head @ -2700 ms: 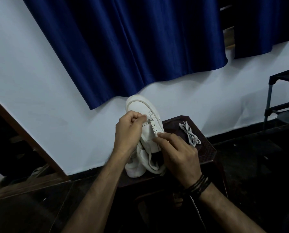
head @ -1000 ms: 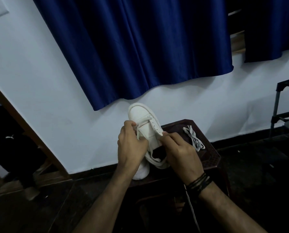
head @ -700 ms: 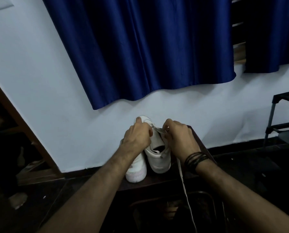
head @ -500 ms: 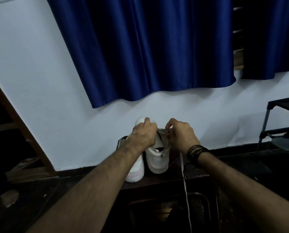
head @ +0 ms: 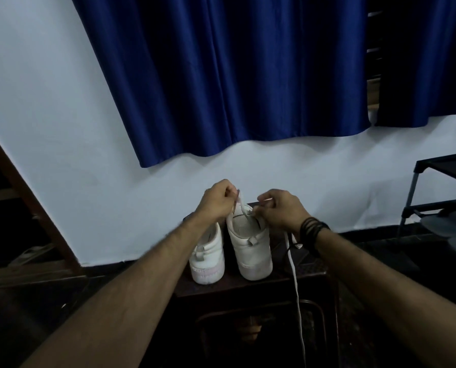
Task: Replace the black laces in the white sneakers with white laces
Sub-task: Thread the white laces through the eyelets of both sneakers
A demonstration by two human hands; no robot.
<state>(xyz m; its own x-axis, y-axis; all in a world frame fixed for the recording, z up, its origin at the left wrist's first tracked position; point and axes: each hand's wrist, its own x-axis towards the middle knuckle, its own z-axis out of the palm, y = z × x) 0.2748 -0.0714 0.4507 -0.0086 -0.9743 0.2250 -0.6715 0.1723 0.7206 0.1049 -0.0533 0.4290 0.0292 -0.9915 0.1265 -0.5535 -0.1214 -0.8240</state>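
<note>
Two white sneakers stand heels toward me on a dark stool. The right sneaker is the one both hands work on; the left sneaker stands beside it, partly behind my left forearm. My left hand pinches one end of a white lace above the shoe's tongue. My right hand pinches the lace's other part at the shoe's right edge. The long free end of the lace hangs from under my right wrist down past the stool's front. The shoe's eyelets are hidden by my hands.
A blue curtain hangs on the white wall behind the stool. A black metal rack stands at the right. A brown door frame runs along the left. The floor around is dark.
The sneaker that was held tilted up now stands upright on the stool beside the other one. Both hands moved up to its top, each pinching lace. The camera tilted up; the spare lace bundle is hidden.
</note>
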